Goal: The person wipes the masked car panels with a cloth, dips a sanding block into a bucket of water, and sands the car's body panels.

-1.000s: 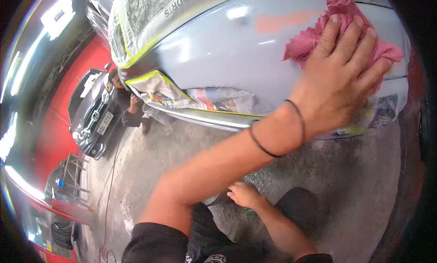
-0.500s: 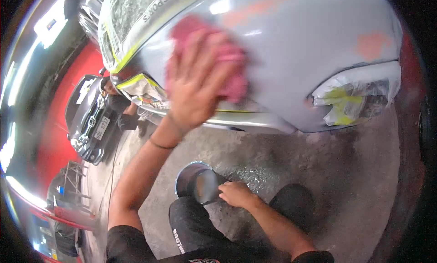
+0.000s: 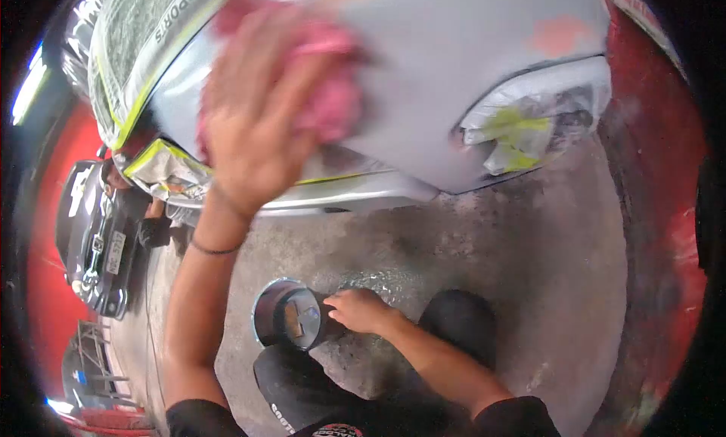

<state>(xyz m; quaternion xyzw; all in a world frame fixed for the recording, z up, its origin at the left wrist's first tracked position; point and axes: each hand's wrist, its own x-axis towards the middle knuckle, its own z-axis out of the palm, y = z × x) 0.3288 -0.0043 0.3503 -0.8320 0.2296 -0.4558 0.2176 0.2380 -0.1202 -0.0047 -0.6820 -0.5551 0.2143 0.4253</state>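
Note:
My left hand (image 3: pixel 257 127) presses a pink cloth (image 3: pixel 333 89) against the grey car body panel (image 3: pixel 423 82), its fingers spread over the cloth and blurred by motion. Below, my right hand (image 3: pixel 359 310) has its curled fingers at the right rim of a dark bucket (image 3: pixel 265 316). They seem to grip that rim, though part of the contact is hidden. Inside the bucket is a light surface with a brown piece and a small bluish piece, which I cannot identify. Orange patches (image 3: pixel 560 35) mark the panel.
Plastic and yellow tape cover the right light opening (image 3: pixel 522 138) and the left headlight (image 3: pixel 162 168). Wet concrete floor (image 3: pixel 386 282) lies beside the bucket. A dark car (image 3: pixel 98 240) stands at left, with another person (image 3: pixel 155 221) crouching near it. A metal stand (image 3: pixel 98 354) is at lower left.
The view has swung, so the car, bucket and hands sit farther left in the picture. My left hand and the cloth stay on much the same panel area. More of the bucket's inside shows.

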